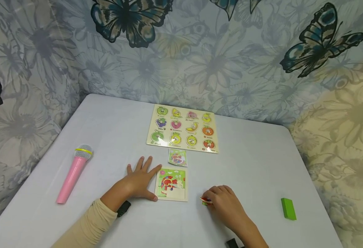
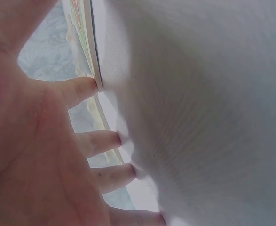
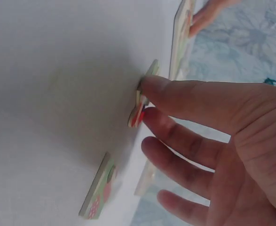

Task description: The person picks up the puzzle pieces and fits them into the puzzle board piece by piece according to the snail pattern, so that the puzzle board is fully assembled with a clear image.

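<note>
A small square wooden jigsaw puzzle with a red and green picture lies on the table, its lower right corner bare of picture. My left hand rests on the table with fingers spread, thumb and index finger touching the puzzle's left edge. To the right of the puzzle, my right hand pinches a red and green jigsaw piece between thumb and index finger; whether it is a single piece I cannot tell. Another jigsaw piece lies on the table in the right wrist view; the hand hides it in the head view.
A small picture card lies above the puzzle, in front of a fruit board. A pink toy microphone lies at the left. Far to the right is a green block. A patterned wall stands behind the table.
</note>
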The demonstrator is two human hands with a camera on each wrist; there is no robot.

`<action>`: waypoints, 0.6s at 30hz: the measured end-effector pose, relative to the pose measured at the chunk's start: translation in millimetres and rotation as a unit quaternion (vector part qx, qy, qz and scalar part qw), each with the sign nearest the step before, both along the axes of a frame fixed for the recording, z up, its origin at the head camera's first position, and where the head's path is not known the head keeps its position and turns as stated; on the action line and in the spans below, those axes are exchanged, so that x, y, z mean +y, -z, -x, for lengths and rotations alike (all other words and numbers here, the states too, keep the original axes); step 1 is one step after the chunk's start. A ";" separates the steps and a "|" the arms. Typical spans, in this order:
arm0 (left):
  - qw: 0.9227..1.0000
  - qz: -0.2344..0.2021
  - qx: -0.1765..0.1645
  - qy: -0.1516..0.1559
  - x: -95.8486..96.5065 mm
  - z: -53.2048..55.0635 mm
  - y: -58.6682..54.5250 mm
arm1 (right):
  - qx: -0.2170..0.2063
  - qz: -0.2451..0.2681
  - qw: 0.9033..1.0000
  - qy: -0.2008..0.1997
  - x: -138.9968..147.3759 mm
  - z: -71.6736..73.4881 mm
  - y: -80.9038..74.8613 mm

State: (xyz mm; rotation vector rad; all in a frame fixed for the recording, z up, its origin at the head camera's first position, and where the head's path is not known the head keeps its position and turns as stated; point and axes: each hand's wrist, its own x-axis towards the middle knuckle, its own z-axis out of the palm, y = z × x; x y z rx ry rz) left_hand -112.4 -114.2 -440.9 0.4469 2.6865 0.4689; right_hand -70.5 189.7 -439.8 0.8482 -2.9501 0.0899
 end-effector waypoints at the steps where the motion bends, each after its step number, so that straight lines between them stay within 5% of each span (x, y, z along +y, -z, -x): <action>1: 1.000 -0.002 -0.001 -0.001 -0.3 0.1 0.2 | 0.001 0.000 1.000 0.000 -0.2 0.3 0.5; 11: 1.000 -0.001 -0.006 -0.006 -0.9 1.4 2.1 | 0.007 -0.017 1.000 -0.011 -9.8 4.2 -1.3; 18: 1.000 -0.005 -0.005 -0.003 -1.2 1.2 3.6 | 0.025 -0.006 0.997 -0.074 -46.0 11.8 -5.6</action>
